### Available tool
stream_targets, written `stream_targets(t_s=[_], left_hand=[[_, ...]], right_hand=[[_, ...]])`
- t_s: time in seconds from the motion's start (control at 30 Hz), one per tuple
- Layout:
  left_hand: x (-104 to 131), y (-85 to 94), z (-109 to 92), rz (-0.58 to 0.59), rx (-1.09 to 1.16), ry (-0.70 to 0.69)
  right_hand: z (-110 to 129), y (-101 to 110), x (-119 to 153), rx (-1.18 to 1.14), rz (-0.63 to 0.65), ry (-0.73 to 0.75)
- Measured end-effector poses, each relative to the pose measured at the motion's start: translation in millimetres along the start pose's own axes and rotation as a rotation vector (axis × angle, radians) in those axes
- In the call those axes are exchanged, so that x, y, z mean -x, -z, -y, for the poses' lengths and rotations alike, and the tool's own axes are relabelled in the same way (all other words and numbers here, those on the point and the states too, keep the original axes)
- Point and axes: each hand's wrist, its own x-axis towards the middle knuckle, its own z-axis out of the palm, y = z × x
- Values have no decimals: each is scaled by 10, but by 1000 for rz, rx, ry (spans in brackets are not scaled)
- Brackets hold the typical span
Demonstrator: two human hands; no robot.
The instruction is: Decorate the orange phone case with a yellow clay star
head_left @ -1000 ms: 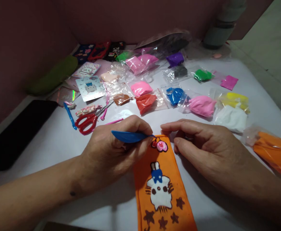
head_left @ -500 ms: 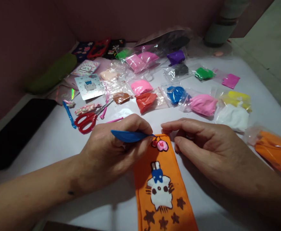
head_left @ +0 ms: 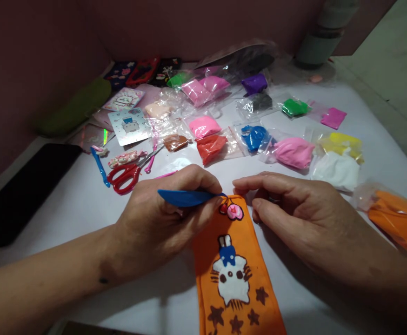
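The left hand (head_left: 154, 223) is clamping its grip on a blue tool (head_left: 184, 198) by the cherries (head_left: 235, 211) on an orange panel (head_left: 208, 251) already bearing a cat figure (head_left: 233, 286) and stars (head_left: 216, 315), while the right hand (head_left: 306, 209) is curving alongside, grip parted.

Likely a home craft corner: bagged clay (head_left: 296, 152) and scissors (head_left: 126, 177) on a white tabletop (head_left: 119, 214).
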Motion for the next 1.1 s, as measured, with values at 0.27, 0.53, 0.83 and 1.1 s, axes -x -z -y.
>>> stream_targets(t_s=[0.27,0.53,0.83,1.1], left_hand=[[19,-26,-12,25,58,56],[22,-17,0,58,56,21],[0,24,-22,17,2,-1],[2,11,12,60,13,4]], right_hand=[[-18,-7,-17,31,-21,-2],[-4,-4,-9,37,-24,-4],[-16,-12,6,28,-11,1],[-15,0,13,37,-23,-5]])
